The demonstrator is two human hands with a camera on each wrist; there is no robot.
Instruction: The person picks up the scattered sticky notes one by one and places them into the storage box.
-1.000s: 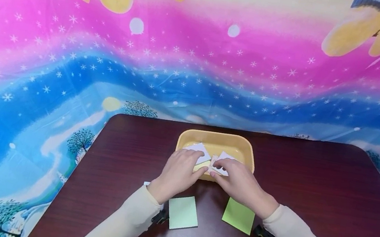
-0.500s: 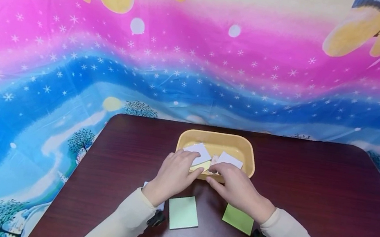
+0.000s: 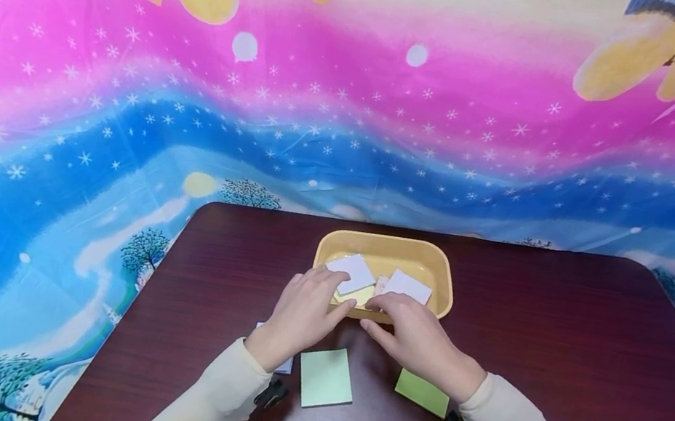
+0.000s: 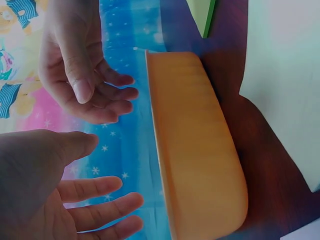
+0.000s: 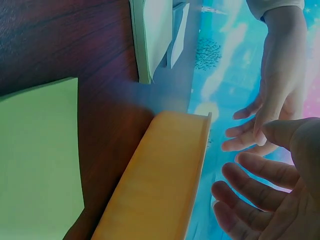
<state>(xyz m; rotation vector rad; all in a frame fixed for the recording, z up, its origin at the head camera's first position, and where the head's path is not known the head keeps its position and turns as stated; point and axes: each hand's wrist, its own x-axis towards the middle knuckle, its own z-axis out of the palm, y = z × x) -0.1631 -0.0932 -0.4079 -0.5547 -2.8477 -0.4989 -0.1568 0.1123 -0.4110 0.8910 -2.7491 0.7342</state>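
left fingers (image 4: pixel 107 206) spread | right fingers (image 4: pixel 120 93) bent | orange tub (image 4: pixel 195 140) nearby | green pad (image 4: pixel 202 12) at top

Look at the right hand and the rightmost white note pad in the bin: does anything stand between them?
Nothing visible does. In the head view, the right hand partly covers the white note pad; the right wrist view shows its fingers above the yellow bin, whose wall seems no obstacle.

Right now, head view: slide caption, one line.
Left hand and right hand, both empty, hover over the near edge of a yellow tray holding white pads; green pads on the dark table.
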